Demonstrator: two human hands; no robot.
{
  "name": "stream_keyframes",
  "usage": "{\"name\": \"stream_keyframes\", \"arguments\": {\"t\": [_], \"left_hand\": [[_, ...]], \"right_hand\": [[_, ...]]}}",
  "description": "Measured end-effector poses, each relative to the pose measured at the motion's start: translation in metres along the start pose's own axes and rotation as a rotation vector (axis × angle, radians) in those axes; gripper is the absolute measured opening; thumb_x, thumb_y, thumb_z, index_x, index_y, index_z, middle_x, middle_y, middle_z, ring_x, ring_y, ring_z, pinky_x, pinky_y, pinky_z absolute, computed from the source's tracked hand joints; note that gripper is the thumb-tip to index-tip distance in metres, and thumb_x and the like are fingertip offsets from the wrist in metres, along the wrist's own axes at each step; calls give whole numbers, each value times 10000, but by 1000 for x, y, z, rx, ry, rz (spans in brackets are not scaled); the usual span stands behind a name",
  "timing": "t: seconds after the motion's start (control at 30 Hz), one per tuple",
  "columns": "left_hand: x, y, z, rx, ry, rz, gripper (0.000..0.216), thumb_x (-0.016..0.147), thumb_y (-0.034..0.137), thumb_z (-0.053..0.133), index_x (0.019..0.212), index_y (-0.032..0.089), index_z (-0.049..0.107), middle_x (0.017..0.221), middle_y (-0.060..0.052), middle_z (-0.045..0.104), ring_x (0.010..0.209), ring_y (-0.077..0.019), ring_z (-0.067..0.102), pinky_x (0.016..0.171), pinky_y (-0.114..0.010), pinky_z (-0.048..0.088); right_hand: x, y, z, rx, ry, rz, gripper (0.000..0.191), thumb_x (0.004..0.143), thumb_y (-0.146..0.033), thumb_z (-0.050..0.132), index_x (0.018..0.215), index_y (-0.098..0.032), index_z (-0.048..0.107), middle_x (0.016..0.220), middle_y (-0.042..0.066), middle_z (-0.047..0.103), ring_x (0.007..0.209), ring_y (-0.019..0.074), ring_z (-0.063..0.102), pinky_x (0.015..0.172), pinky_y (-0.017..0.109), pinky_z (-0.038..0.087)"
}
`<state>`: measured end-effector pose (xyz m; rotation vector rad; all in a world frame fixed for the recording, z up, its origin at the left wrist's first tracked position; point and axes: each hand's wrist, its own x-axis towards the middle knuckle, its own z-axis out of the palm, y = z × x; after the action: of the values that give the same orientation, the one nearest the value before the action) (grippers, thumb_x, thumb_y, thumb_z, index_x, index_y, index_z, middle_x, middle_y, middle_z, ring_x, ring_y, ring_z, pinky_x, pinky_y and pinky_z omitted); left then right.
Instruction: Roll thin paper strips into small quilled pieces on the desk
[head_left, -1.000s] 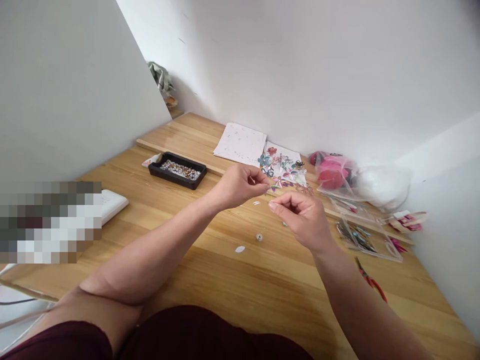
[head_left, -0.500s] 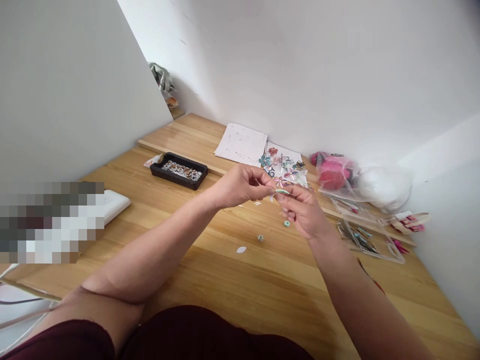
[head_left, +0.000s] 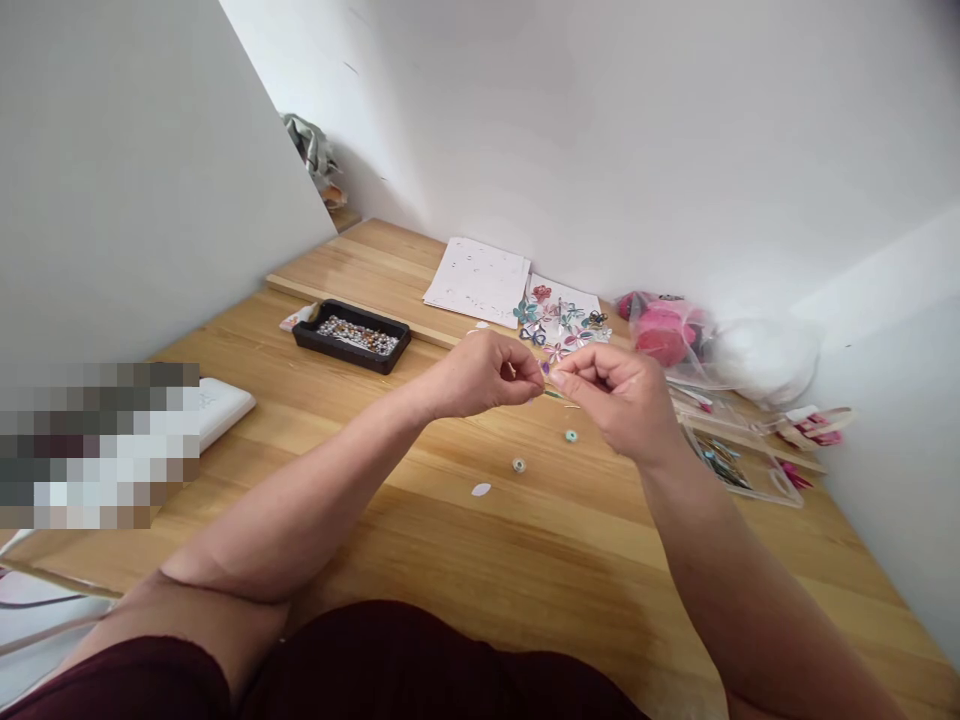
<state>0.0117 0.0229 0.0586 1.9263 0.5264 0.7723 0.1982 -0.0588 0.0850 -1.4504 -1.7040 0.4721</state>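
Above the table, my left hand (head_left: 486, 374) and my right hand (head_left: 624, 398) meet nearly fingertip to fingertip, both closed in a pinch. A thin green strip (head_left: 553, 393), looking like a petal-shaped piece seen edge-on, shows between them by the left fingertips. Whatever the right thumb and index finger pinch is too fine to make out. Below the hands, a small teal spool (head_left: 571, 436) and a pale spool (head_left: 519, 465) rest on the wood. Nearer to me lies a white leaf-shaped cutout (head_left: 481, 489).
Behind the hands lie colourful wire-like flowers (head_left: 556, 325) and white paper sheets (head_left: 480, 280). A black tray (head_left: 352, 338) of beads sits at left. To the right are pink bagged material (head_left: 667, 335), a clear box (head_left: 739, 465) of tools and white stuffing (head_left: 769, 360).
My right hand has turned and drawn slightly right, its fingers now pinched upright. The green piece has dropped lower and shows less. The view has shifted slightly.
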Motion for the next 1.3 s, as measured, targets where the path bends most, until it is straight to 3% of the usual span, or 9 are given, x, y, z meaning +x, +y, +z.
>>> {"name": "stream_keyframes", "arguments": {"t": [0.17, 0.3, 0.37, 0.57, 0.8, 0.93, 1.03, 1.17, 1.3], "left_hand": [[0, 5, -4, -114, -57, 4, 106, 776, 236, 710, 780, 131, 715, 636, 13, 602, 554, -56, 450, 518, -188, 355], [2, 3, -4, -248, 10, -75, 105, 774, 233, 715, 786, 131, 691, 612, 16, 585, 539, -61, 464, 500, -186, 363], [3, 0, -2, -268, 66, -108, 104, 765, 230, 717, 767, 133, 680, 614, 15, 588, 532, -59, 464, 492, -185, 356], [5, -7, 3, -94, 178, -84, 104, 750, 233, 705, 726, 132, 690, 633, 4, 629, 545, -64, 471, 511, -196, 357], [1, -4, 4, 146, 71, 37, 59, 737, 158, 655, 714, 143, 708, 629, 12, 645, 569, -72, 502, 545, -205, 367], [-1, 1, 1, 84, -63, 86, 71, 764, 177, 656, 748, 140, 715, 666, 7, 636, 586, -69, 505, 546, -195, 377], [0, 3, -1, -36, -77, 76, 94, 778, 226, 688, 777, 135, 713, 666, 3, 626, 573, -64, 480, 526, -189, 372], [3, 1, -1, -176, 6, -1, 118, 777, 248, 700, 769, 131, 691, 626, 12, 598, 537, -57, 440, 493, -187, 344], [5, -4, 2, -164, 154, -72, 123, 771, 249, 701, 757, 129, 681, 639, 2, 616, 542, -62, 464, 491, -189, 345]], "right_hand": [[14, 21, 1, 287, -63, 187, 230, 740, -373, 796, 735, -169, 691, 575, -35, 507, 499, 65, 341, 469, 241, 231], [3, 32, 13, 581, -55, 446, 358, 592, -406, 883, 760, -185, 657, 618, -49, 532, 447, 42, 333, 420, 216, 221], [-6, 31, 20, 617, -62, 498, 360, 599, -418, 877, 742, -189, 639, 581, -56, 518, 428, 45, 338, 407, 213, 225], [-27, 12, 26, 253, -11, 237, 218, 786, -370, 756, 729, -174, 680, 551, -22, 540, 471, 77, 389, 453, 240, 288], [-17, 0, 10, 29, -11, 47, 135, 840, -301, 702, 778, -181, 705, 597, -15, 553, 511, 87, 397, 476, 247, 293], [1, 9, 0, 100, -11, 83, 171, 788, -331, 752, 738, -175, 704, 573, -23, 531, 510, 81, 359, 482, 250, 269], [6, 22, 1, 321, -56, 230, 255, 714, -395, 811, 725, -171, 689, 591, -28, 528, 491, 64, 342, 458, 235, 246], [-3, 34, 12, 578, -70, 442, 325, 638, -412, 860, 774, -188, 667, 572, -54, 512, 440, 48, 337, 427, 215, 249], [-18, 26, 22, 508, -82, 417, 297, 705, -418, 820, 709, -186, 636, 509, -52, 488, 432, 67, 366, 420, 222, 259]]}}
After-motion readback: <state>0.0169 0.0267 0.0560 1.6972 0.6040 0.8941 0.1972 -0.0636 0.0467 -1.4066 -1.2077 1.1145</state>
